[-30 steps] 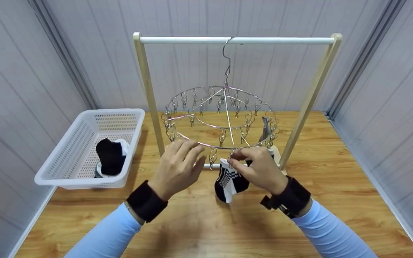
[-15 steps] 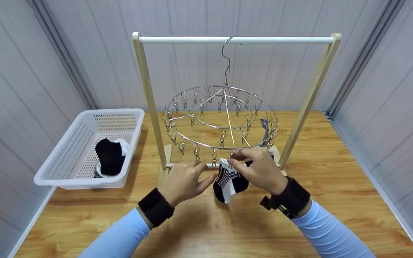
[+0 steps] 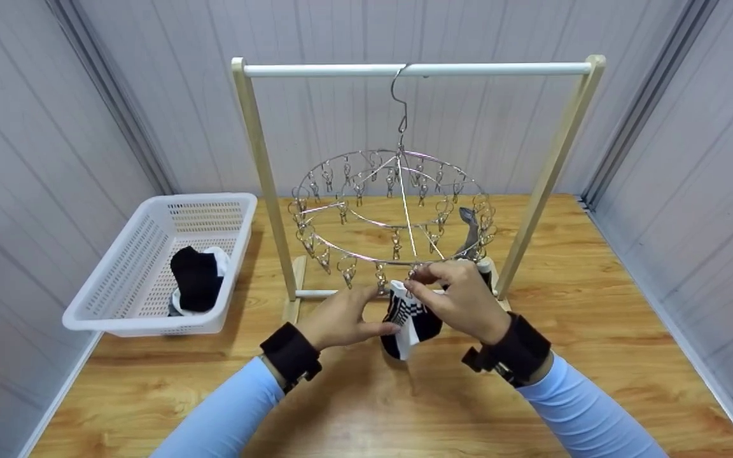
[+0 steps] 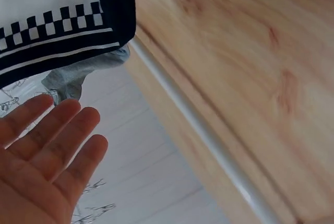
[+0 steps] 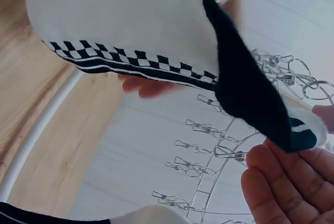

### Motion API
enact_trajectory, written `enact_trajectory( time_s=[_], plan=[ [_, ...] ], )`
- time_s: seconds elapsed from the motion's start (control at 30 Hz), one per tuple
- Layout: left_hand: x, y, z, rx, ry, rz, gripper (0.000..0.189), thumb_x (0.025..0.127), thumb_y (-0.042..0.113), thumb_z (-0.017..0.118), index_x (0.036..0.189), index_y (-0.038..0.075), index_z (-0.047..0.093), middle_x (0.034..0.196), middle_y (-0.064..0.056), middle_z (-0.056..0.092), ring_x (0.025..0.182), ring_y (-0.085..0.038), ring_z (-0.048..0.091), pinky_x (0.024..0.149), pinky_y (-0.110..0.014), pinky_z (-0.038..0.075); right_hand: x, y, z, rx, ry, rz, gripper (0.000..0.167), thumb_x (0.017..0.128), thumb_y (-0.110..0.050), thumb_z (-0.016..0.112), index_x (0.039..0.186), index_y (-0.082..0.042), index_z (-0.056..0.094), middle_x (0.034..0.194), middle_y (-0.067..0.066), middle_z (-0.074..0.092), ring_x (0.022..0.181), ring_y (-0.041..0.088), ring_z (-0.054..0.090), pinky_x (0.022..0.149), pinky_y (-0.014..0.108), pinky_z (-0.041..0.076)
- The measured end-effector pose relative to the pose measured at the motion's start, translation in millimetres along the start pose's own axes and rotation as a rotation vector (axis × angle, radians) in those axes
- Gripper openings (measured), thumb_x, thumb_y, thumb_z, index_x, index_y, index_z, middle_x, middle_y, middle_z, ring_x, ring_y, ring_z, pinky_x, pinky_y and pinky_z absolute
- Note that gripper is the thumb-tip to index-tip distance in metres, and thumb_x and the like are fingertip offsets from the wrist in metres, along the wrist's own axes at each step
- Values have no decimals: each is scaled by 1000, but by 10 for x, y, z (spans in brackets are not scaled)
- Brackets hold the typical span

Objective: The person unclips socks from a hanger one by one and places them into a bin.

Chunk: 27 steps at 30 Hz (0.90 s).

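A white sock with black toe, heel and checkered bands (image 3: 408, 331) hangs at the front of the round wire clip hanger (image 3: 376, 261). At its cuff, my right hand (image 3: 462, 299) pinches it between thumb and fingers, close by a metal clip (image 3: 412, 273). My left hand (image 3: 338, 318) is beside the sock with fingers extended; its thumb overlaps the sock in the head view. The left wrist view has the left fingers (image 4: 62, 135) straight, below the sock (image 4: 62, 25). A grey sock (image 3: 470, 235) hangs at the hanger's right side, partly behind the wires.
The hanger hooks over the white rail (image 3: 328, 70) of a wooden-legged rack (image 3: 258, 159). Many free clips dangle from its rings. Another dark and white sock (image 3: 485, 270) shows behind my right hand. At left, a white basket (image 3: 112, 267) holds black (image 3: 198, 280) and white socks.
My left hand has come down from the hanger's front clips and moved right, alongside the sock. My right hand stays at the cuff. Front clips at left have come into view.
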<state>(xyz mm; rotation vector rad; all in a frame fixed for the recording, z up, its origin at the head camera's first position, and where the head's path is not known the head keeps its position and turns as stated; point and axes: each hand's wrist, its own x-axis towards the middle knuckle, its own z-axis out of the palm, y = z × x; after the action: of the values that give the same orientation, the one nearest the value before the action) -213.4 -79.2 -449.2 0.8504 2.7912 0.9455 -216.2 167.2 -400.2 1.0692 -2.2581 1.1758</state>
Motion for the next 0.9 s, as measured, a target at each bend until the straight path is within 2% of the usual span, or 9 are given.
enact_trajectory(
  time_s=[0.13,0.3,0.47,0.57,0.7,0.8,0.9],
  plan=[
    [40,-25,27,-151,-23,-9,65,94,44,84,146,10,63,146,-15,70,138,-35,66,119,-53,52,-5,-4,6,7,-2,8,7,94,-3,80,94,4,79,90,15,82,79,29,80,74,42,70],
    [86,-34,64,-238,-19,35,50,96,31,84,138,6,70,138,-15,75,135,-35,68,120,-54,51,-9,-11,23,22,6,31,6,95,-4,80,93,3,80,89,14,82,77,28,79,70,40,69],
    [92,-24,57,-242,-21,37,27,102,22,77,121,3,78,124,-16,80,119,-34,76,105,-50,62,-6,-20,27,33,10,31,7,95,-3,80,93,3,79,89,15,82,76,28,79,69,38,69],
    [84,-25,49,-255,-3,30,22,102,18,75,115,0,79,116,-19,82,107,-34,80,94,-44,67,-6,-16,29,33,24,11,7,94,-2,80,93,4,78,89,15,81,76,29,79,70,38,69],
    [68,-24,36,-270,31,38,16,101,13,76,106,-2,78,105,-19,82,94,-33,81,84,-34,68,-9,-11,32,24,59,-23,4,94,0,80,91,3,78,88,14,82,76,28,80,71,38,69],
    [52,-22,8,-256,28,35,13,101,11,75,101,-1,77,101,-19,81,89,-32,80,80,-29,67,-11,-3,40,12,78,-41,4,93,2,80,89,1,79,86,13,82,75,27,80,70,37,68],
    [29,-30,-36,-238,6,13,10,101,10,73,102,0,77,101,-19,81,89,-30,79,79,-28,66,-13,9,52,11,87,-67,7,91,5,80,87,0,77,84,12,81,71,24,78,68,32,67]
  ],
)
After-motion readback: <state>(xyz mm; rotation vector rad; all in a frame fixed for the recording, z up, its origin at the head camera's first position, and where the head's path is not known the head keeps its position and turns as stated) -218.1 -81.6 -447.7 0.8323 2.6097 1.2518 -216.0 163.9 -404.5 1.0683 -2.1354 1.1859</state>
